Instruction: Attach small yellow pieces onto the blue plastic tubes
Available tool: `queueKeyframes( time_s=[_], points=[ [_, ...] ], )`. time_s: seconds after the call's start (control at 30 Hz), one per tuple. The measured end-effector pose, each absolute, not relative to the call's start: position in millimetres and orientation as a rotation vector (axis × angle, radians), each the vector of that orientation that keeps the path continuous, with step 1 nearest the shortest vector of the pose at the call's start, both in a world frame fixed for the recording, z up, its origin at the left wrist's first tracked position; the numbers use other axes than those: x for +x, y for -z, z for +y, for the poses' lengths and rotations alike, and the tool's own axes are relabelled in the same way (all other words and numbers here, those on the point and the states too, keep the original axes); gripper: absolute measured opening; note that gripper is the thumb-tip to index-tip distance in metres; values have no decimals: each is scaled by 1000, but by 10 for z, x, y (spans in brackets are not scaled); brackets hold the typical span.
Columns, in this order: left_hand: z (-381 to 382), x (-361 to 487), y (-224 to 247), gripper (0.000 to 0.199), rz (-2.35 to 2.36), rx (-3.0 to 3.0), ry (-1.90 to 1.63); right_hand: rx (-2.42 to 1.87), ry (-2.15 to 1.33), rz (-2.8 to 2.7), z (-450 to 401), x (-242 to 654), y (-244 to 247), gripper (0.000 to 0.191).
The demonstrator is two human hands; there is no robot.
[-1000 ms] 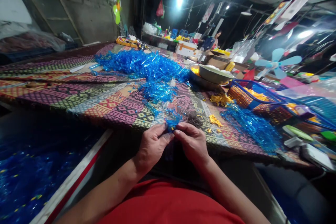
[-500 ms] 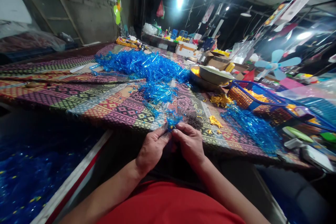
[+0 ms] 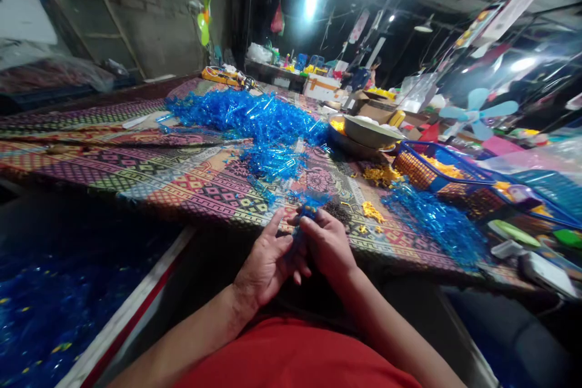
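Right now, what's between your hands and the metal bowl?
The head view shows a dark heap of small bits and yellow plastic pieces on the patterned mat, between the hands and bowl.

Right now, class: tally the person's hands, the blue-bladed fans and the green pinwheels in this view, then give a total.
Hands: 2 (left hand, right hand)
Blue-bladed fans: 1 (blue-bladed fan)
Green pinwheels: 1 (green pinwheel)
Total: 4

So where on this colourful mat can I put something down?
The patterned mat is bare left of the blue plastic pile, near the left hand. The right side is crowded: metal bowl, blue-rimmed basket, yellow bits.
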State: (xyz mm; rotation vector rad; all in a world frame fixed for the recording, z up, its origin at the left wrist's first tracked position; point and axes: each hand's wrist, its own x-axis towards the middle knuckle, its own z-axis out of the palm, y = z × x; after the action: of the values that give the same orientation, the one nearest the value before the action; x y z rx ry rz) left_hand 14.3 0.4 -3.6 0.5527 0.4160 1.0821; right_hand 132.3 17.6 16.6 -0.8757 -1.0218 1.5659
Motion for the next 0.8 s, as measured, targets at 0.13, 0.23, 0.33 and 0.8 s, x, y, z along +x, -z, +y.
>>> queueKeyframes(
  time_s=[0.13,0.23,0.33,0.8],
  points=[
    [-52,114,65,70,452,615,-1046,-842,-1622,-1055,162,1372,-153,22],
    [-54,65,-17,50,700,882,-1084,-875,-1532,-1131,157,1414,-168,23],
    [-10,26,-133,33,921,1143,-1198,-919,-1459,-1302,174,1433,-196,23],
    [90,145,-367,16,743,937,-1492,-1042,-1120,-1899,56,1358,-71,43]
  ],
)
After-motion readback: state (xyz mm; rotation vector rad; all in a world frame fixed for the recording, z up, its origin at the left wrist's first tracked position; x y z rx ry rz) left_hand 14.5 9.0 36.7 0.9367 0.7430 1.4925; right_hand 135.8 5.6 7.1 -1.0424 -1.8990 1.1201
